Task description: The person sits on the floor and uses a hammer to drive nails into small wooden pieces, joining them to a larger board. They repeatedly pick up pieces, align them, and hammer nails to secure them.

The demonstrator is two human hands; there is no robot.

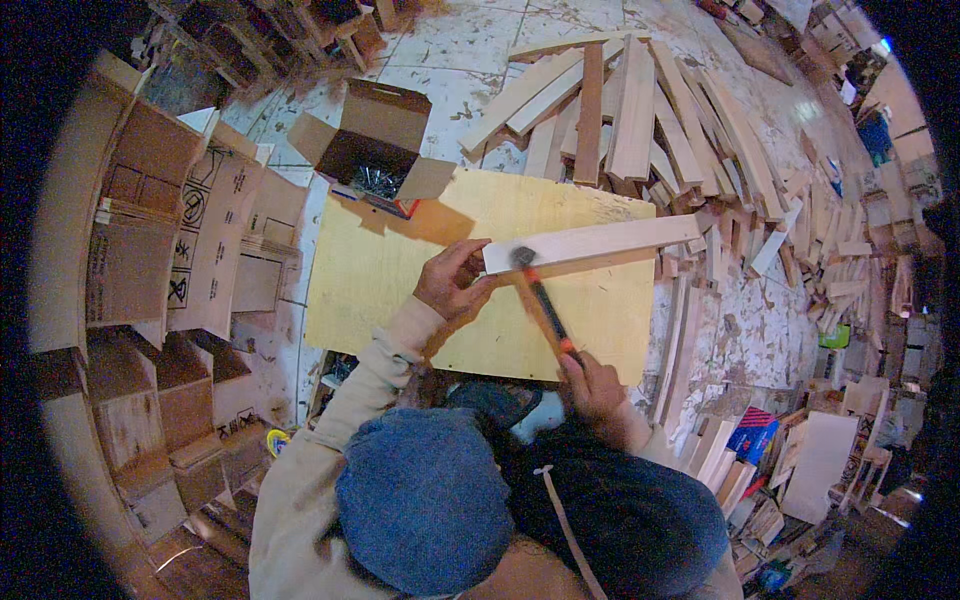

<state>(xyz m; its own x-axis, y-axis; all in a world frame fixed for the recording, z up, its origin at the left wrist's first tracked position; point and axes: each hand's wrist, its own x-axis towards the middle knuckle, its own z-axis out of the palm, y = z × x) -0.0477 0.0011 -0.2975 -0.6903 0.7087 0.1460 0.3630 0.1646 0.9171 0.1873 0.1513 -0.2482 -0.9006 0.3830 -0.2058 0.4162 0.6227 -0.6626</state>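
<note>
A pale wooden strip (610, 240) lies across the yellow board (400, 310), its right end reaching past the board's edge. At the strip's left end my left hand (452, 280) is closed, thumb and fingers on either side of it. Any small piece between those fingers is too small to make out. My right hand (593, 388) is wrapped round the handle of a hammer (545, 312) with a black and orange grip. The hammer's dark head, slightly blurred, is over the strip close to its left end.
An open cardboard box (385, 135) of shiny nails (377, 182) stands at the board's far left corner. Beyond the board, many wooden strips (632, 120) are piled on the floor. Cardboard compartments (215, 240) line the left side. A blue and red box (752, 435) sits among wood at right.
</note>
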